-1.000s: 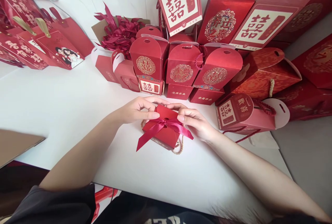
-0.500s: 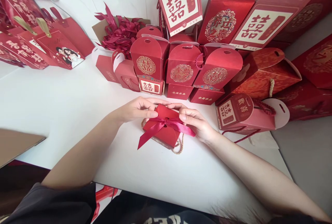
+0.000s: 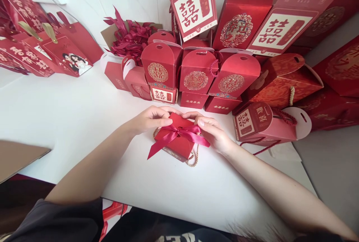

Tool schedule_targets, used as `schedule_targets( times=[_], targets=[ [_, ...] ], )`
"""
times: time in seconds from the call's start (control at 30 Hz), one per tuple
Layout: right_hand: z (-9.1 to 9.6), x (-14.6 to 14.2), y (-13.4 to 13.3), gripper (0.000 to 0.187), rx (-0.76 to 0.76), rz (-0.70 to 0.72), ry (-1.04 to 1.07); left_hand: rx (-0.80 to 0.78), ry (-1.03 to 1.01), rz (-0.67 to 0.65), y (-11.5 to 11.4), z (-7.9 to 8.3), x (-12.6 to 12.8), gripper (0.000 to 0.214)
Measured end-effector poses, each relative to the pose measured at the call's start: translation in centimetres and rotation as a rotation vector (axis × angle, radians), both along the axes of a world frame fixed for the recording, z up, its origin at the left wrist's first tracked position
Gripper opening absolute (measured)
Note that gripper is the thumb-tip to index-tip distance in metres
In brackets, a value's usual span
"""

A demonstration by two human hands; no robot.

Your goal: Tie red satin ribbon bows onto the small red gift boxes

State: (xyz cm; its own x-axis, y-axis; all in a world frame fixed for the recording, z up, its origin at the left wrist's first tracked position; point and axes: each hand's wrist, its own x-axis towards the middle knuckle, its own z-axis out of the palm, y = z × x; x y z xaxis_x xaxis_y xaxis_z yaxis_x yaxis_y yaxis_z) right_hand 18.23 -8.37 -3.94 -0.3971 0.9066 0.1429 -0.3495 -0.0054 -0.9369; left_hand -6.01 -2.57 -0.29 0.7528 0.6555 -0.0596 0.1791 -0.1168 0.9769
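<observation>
lying between left hand (image 3: 153, 118) and right hand (image 3: 215, 133) | bow-tied red box (image 3: 183, 147)

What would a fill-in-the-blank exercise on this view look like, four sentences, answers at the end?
1. The left hand and right hand flank a small box coloured ____.
2. The table under the box is coloured ____.
3. The gift bag with a printed couple stands on the person's ____ side.
4. Loose strips of the same kind as the one tied across the box are heaped in the carton; they are ____.

Missing words: red; white; left; ribbons.
</observation>
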Motion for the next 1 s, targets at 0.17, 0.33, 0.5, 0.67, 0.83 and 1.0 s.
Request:
schedule_targets(
  times=[0.17, 0.33, 0.5, 0.67, 0.83, 1.0],
  targets=[
    [-0.4, 0.0, 0.2, 0.04, 0.017, -0.022, 0.001, 0.074, 0.026, 0.014, -0.4, 0.3, 0.4, 0.034],
    [0.1, -0.2, 0.2, 0.042, 0.037, -0.002, -0.026, 0.154, 0.119, 0.159, -2.1, 1.2, 2.0, 0.032],
    [0.9, -0.8, 0.6, 0.047, 0.005, -0.016, 0.004, 0.145, 0.207, 0.189, -3.4, 1.9, 3.0, 0.053],
    [0.8, -1.4, 1.2, 0.055, -0.141, -0.02, 0.068, 0.165, 0.254, 0.158, -3.7, 2.1, 3.0, 0.057],
    [0.0, -1.2, 1.3, 0.049, -0.199, -0.026, 0.11, 0.064, 0.147, 0.096, -2.9, 1.6, 2.5, 0.049],
    [-1.3, -0.7, 1.3, 0.041, -0.135, -0.131, 0.096, -0.061, -0.037, 0.083, -1.4, 0.5, 1.4, 0.044]
  ],
)
